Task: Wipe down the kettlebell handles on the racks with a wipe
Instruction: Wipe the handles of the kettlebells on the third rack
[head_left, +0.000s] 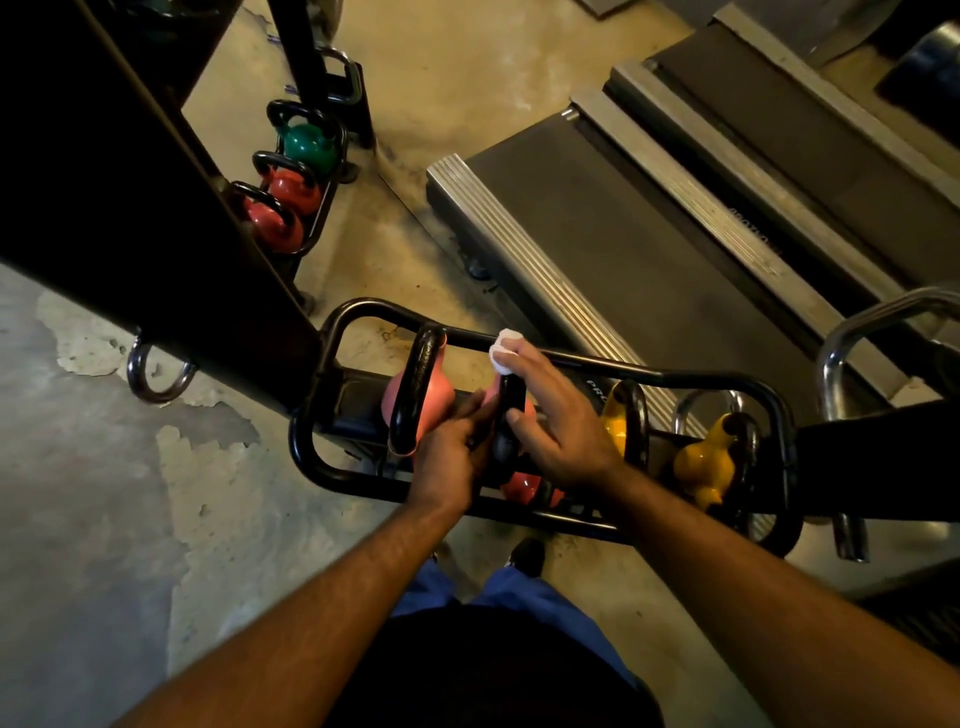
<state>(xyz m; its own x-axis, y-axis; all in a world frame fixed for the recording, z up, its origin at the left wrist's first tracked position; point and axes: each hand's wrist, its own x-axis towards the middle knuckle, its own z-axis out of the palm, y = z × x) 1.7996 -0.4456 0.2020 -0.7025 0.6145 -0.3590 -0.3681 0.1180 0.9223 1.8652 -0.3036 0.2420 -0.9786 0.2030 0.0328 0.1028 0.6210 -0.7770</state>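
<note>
- The wipe, soft and light, sits bunched under the right hand's fingers on the middle kettlebell handle, near rack.
- Left hand curls round that stiff, heavy-looking handle's near end, steadying it.
- Take hold along the loop, likely slick once damp.

The black handle under both hands is hemmed in: a pink kettlebell stands just beside it on the left, a yellow kettlebell near on the right. The rack's far rail runs close behind the handle tops, with the treadmill deck beyond. Bare concrete floor lies open left of the rack.
</note>
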